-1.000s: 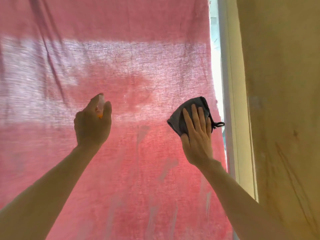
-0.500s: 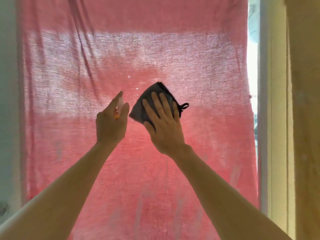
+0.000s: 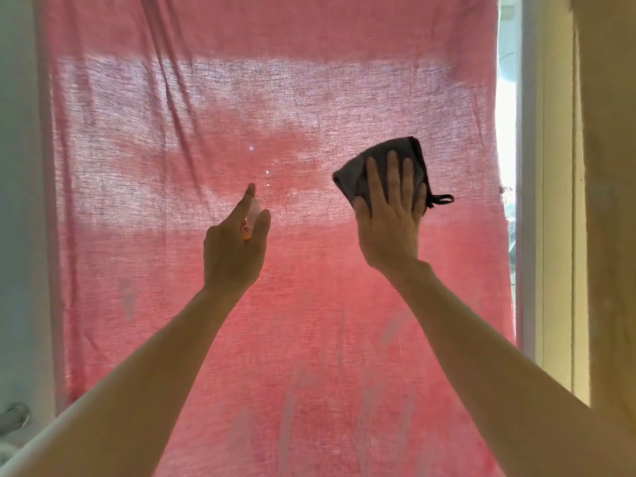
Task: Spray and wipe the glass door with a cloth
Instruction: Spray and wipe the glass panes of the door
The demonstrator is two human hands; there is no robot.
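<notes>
The glass door (image 3: 292, 115) fills the view, backlit, with a pink cloth curtain hanging behind it. My left hand (image 3: 234, 246) grips a small clear spray bottle (image 3: 253, 213) with an orange part, index finger raised over its top, nozzle toward the glass. A few bright droplets (image 3: 267, 172) sit on the pane above it. My right hand (image 3: 389, 218) presses a folded dark grey cloth (image 3: 382, 163) flat against the glass with straight fingers, to the right of the bottle. A small loop (image 3: 442, 200) sticks out of the cloth's right side.
A pale door frame (image 3: 537, 201) runs down the right side, with a yellowish wall (image 3: 609, 235) beyond it. A grey-white wall strip (image 3: 20, 201) borders the glass on the left. Smeared streaks (image 3: 292, 407) mark the lower pane.
My right hand has slid the cloth rightward across the glass, away from my left hand. The left hand with the bottle has stayed near the middle of the pane. The camera view shifted slightly.
</notes>
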